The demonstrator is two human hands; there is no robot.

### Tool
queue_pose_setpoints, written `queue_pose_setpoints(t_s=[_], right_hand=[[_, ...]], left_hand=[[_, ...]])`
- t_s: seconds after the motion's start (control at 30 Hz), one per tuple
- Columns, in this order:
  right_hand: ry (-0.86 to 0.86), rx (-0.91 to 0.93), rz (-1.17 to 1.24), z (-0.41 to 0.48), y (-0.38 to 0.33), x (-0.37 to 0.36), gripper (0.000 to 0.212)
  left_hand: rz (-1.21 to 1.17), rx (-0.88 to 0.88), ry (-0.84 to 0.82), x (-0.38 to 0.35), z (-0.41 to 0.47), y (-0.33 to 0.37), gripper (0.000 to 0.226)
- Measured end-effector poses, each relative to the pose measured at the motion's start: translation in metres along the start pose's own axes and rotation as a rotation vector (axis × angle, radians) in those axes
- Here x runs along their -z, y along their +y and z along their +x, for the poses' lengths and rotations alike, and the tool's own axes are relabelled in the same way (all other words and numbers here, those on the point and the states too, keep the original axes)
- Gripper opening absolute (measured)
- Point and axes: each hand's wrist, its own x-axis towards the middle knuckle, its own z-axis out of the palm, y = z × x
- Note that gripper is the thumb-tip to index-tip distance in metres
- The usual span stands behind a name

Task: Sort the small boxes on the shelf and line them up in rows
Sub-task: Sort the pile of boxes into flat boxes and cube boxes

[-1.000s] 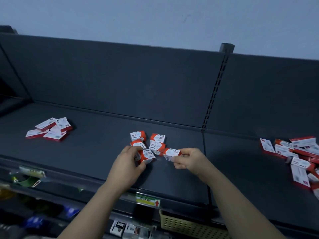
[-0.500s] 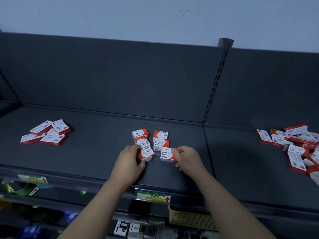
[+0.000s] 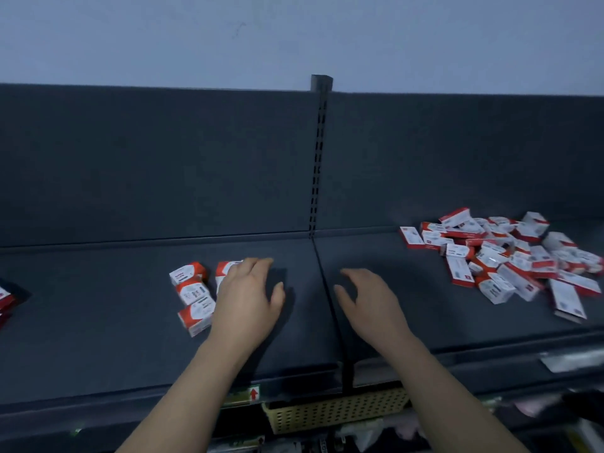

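Note:
Small red-and-white boxes lie in a short row group on the dark shelf, left of centre. My left hand hovers open just right of them, fingers spread, and it covers part of a second column of boxes. My right hand is open and empty over the bare shelf past the seam. A loose heap of the same boxes lies jumbled at the right. A few more boxes show at the left edge.
A slotted upright post splits the shelf's dark back panel. Along the shelf's front edge runs a price rail with a label. A yellow perforated basket sits on the level below.
Both hands have let go of the boxes they held and have opened. The view has swung right, so the right heap shows more fully and the left pile is nearly out of sight.

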Motion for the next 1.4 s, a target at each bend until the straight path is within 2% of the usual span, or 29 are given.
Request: queue_pose_setpoints(t_s=[0.27, 0.43, 0.57, 0.73, 0.83, 0.93, 1.0, 1.1, 1.27, 1.4], right_hand=[[0.151, -0.191, -0.126, -0.034, 0.101, 0.078, 0.041], [0.2, -0.252, -0.191, -0.044, 0.164, 0.126, 0.028], [0.193, -0.285, -0.222, -0.047, 0.218, 0.163, 0.032], [0.193, -0.323, -0.223, -0.04, 0.281, 0.203, 0.035], [0.175, -0.331, -0.227, -0.034, 0.308, 0.22, 0.031], [0.181, -0.348, -0.187, -0.022, 0.341, 0.24, 0.017], [0.171, -0.35, -0.179, -0.018, 0.344, 0.241, 0.017], [0.158, -0.351, -0.164, -0.009, 0.354, 0.245, 0.022], [0.175, -0.437, -0.162, 0.016, 0.375, 0.248, 0.018], [0.22, -0.457, -0.175, 0.031, 0.395, 0.249, 0.009]], left_hand=[[-0.099, -0.225, -0.149, -0.057, 0.016, 0.104, 0.046], [-0.115, -0.31, -0.252, -0.102, 0.027, 0.179, 0.051], [-0.13, -0.32, -0.338, -0.141, 0.033, 0.239, 0.053], [-0.177, -0.313, -0.343, -0.18, 0.05, 0.306, 0.043], [-0.152, -0.31, -0.349, -0.197, 0.063, 0.336, 0.046], [-0.133, -0.315, -0.391, -0.217, 0.082, 0.372, 0.052], [-0.128, -0.305, -0.423, -0.217, 0.092, 0.374, 0.048], [-0.09, -0.324, -0.441, -0.227, 0.109, 0.385, 0.03], [-0.058, -0.414, -0.533, -0.25, 0.139, 0.41, 0.055], [-0.058, -0.463, -0.632, -0.27, 0.158, 0.426, 0.052]])
